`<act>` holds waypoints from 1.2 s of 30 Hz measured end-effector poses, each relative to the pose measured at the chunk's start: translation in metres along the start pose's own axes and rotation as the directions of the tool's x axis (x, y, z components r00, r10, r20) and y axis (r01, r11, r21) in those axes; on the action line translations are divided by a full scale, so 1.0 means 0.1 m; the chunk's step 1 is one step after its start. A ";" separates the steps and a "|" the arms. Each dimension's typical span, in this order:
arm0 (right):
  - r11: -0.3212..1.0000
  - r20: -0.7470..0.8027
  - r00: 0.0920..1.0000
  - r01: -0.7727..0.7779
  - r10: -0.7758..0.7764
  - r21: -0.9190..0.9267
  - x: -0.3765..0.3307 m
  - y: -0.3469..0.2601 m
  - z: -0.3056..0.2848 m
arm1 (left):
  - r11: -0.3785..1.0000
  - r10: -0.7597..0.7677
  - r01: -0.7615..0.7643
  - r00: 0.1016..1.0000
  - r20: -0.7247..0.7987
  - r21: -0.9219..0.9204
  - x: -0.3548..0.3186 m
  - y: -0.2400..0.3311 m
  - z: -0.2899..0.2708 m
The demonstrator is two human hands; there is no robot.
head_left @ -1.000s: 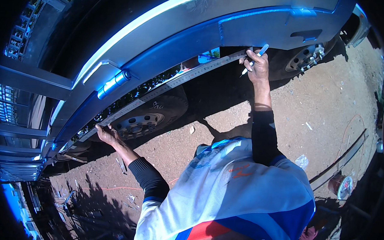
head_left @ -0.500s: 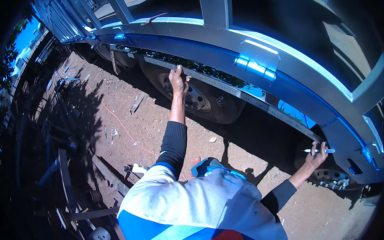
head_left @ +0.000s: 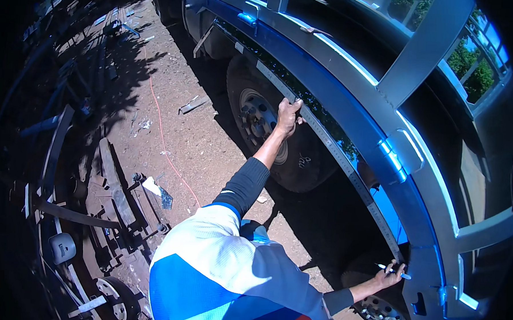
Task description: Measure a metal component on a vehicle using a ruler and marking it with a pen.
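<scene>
Above dirt [head_left: 183,134], long marked grey strip [head_left: 341,158]

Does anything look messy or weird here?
Yes, the brown dirt ground looks messy on the left: long, dark, narrow bars lie at odd angles, as if dropped, and a thin, orange-red cord trails loosely. The long, thin, grey marked strip at the person's left hand seems fine, and I see no spill.

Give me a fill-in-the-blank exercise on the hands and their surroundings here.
1. Of the left hand and right hand, only the ____ one holds the slim white-and-blue pen.
2. Higher in the picture, at the long, flat, grey strip, is the ____ hand.
3. White handwriting marks a black rubber ____.

Missing words: right; left; tyre.
</scene>
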State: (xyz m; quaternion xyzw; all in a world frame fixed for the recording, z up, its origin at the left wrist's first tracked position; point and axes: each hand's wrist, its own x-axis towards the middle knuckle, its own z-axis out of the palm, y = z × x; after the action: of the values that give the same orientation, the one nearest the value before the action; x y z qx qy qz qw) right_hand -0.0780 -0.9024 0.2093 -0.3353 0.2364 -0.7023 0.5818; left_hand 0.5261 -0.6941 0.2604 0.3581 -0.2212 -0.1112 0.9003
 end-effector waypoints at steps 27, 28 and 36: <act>0.994 -0.036 0.999 -0.006 0.010 0.112 -0.08 -0.06 0.22 | 0.996 -0.038 0.035 0.999 0.033 0.083 0.18 -0.18 -0.21; 0.992 -0.034 0.999 -0.002 0.006 0.122 -0.09 -0.11 0.25 | 0.996 -0.047 0.046 0.999 0.009 0.073 0.14 -0.19 -0.11; 0.994 -0.036 0.999 -0.001 0.005 0.107 -0.12 -0.20 0.26 | 0.995 -0.081 0.077 0.995 0.054 0.068 0.14 -0.21 -0.22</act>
State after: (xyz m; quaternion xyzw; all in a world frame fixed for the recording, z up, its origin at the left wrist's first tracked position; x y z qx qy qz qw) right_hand -0.0701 -0.8848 0.2386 -0.2905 0.2095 -0.7190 0.5956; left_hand 0.5479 -0.7017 0.2362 0.3927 -0.2357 -0.1494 0.8763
